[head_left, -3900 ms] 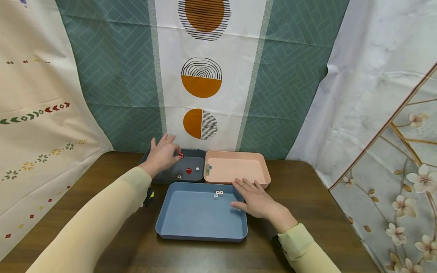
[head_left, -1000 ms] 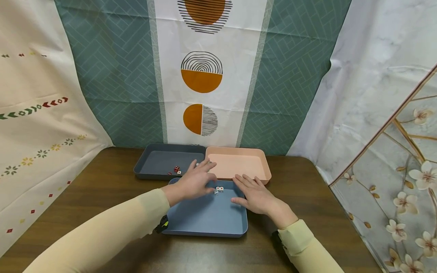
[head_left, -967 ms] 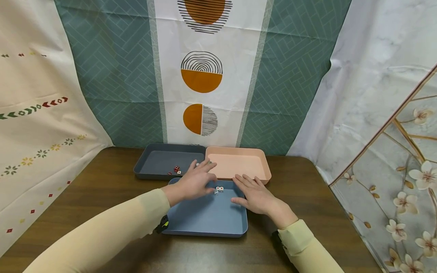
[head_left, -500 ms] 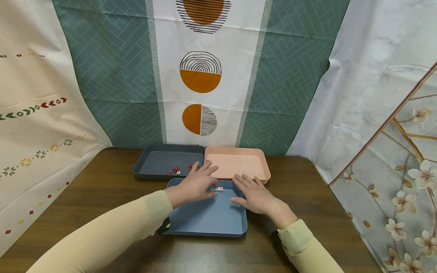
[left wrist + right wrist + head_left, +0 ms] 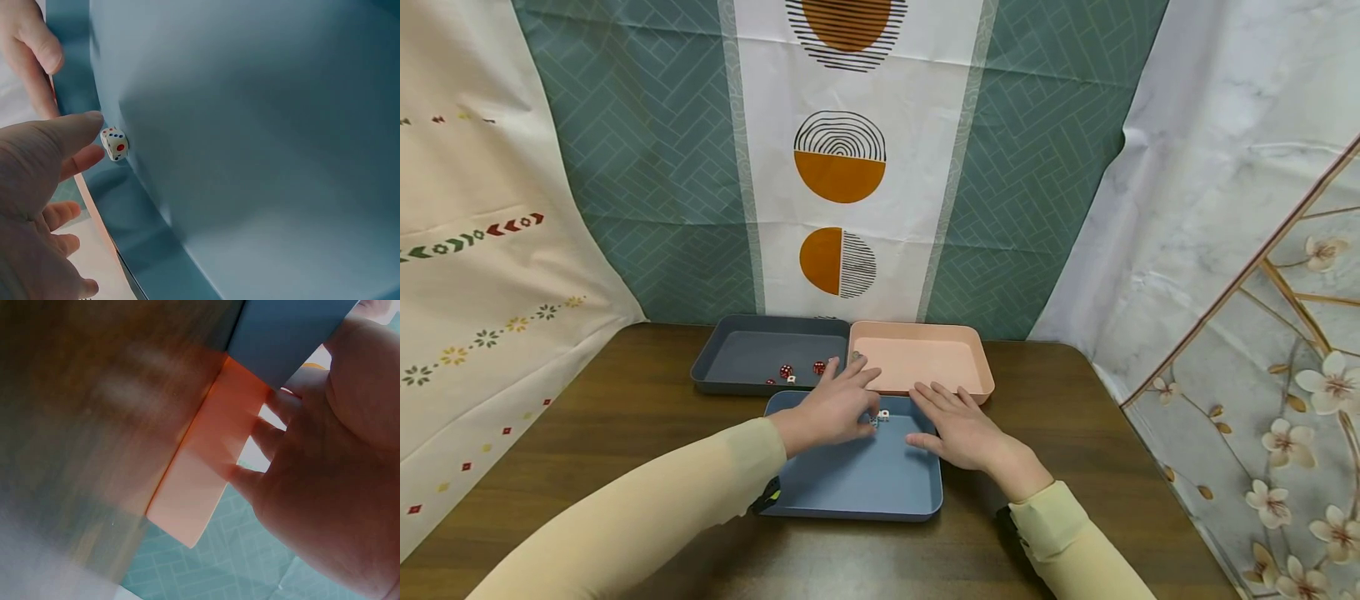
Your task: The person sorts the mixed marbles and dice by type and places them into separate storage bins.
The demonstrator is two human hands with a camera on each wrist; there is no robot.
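Over the back of the blue tray (image 5: 850, 487) my left hand (image 5: 831, 412) reaches down, thumb and index finger spread beside a small cluster of white dice (image 5: 883, 415). In the left wrist view, one white die (image 5: 115, 144) with red and blue pips lies just beyond the thumb tip and index tip, close to the tray wall; whether they touch is unclear. The other fingers are spread. My right hand (image 5: 962, 429) lies flat with straight fingers over the blue tray's right back corner, its fingertips at the front rim of the peach tray (image 5: 206, 450).
Behind on the left stands a dark grey tray (image 5: 752, 346) with red dice (image 5: 819, 367) and a white die (image 5: 791, 379). A small greenish object (image 5: 855, 356) shows at the peach tray's left edge. Patterned cloths (image 5: 1037, 208) hang behind the wooden table (image 5: 625, 433).
My left hand, which pinched a red die over the dark grey tray, has moved right to the white dice; that red die is back in the grey tray. The right hand stays put.
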